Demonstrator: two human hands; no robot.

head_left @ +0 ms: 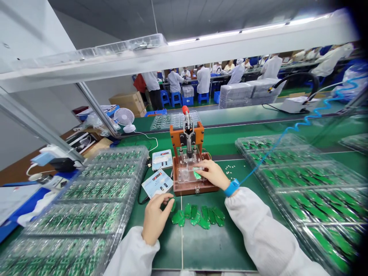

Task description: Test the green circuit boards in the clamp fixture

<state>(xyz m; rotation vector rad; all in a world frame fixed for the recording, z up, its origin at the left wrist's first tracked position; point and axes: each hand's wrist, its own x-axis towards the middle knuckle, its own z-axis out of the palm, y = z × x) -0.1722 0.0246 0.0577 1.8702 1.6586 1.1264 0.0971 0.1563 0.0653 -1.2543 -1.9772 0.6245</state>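
My left hand (156, 216) pinches a small green circuit board (173, 205) between thumb and fingers, just in front of the test fixture. My right hand (214, 173), wearing a blue wrist strap (231, 188), reaches over the clear plate (184, 175) of the fixture. Its fingertips grip another green circuit board (197, 174) lying against that plate. Above it stands the orange press frame (186, 132) with a red-knobbed lever (185, 110). Several loose green boards (203, 222) lie on the green mat between my hands, some overlapping.
Clear trays of boards flank me, one left (94, 199) and one right (304, 180). Two meters (157, 183) with red digits sit left of the fixture. A coiled blue cord (276, 147) runs to my wrist strap. A small fan (124, 118) stands behind; co-workers sit farther back.
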